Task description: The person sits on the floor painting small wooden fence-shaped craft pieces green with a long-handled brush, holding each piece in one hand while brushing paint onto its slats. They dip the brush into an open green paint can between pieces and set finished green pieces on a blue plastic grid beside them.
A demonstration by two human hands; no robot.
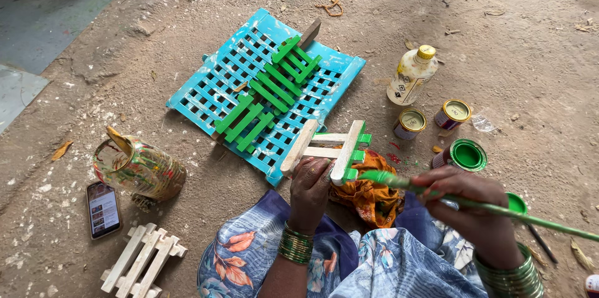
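A: Nearest, in the lap over blue floral cloth: left hand (310,187), fingers curled shut around the bare end of a small wooden slat frame (327,148), green bangles at the wrist. Right hand (465,201) pinched closed on a long green-handled paintbrush (474,204).

B: And how does the brush lie against the frame?

A: Handle running off to the lower right, bristle tip pointing left, wet with green, touching or just short of the frame's lower right corner. Frame up and left of the brush hand, long rails tilted up to the right, short cross slats already green at their right ends. Left hand closer, holding from below.

B: Around the knees?

A: Orange rag (368,195) beneath the frame. Unpainted slat frame (142,260) at lower left, phone (103,209) and paint-smeared jug (140,168) beside it. Open green paint tin (465,154) just right.

B: Further out?

A: Two closed tins, a pale bottle (412,74), then a blue plastic grid (265,89) bearing two fully green frames (268,92) on the dirt floor.
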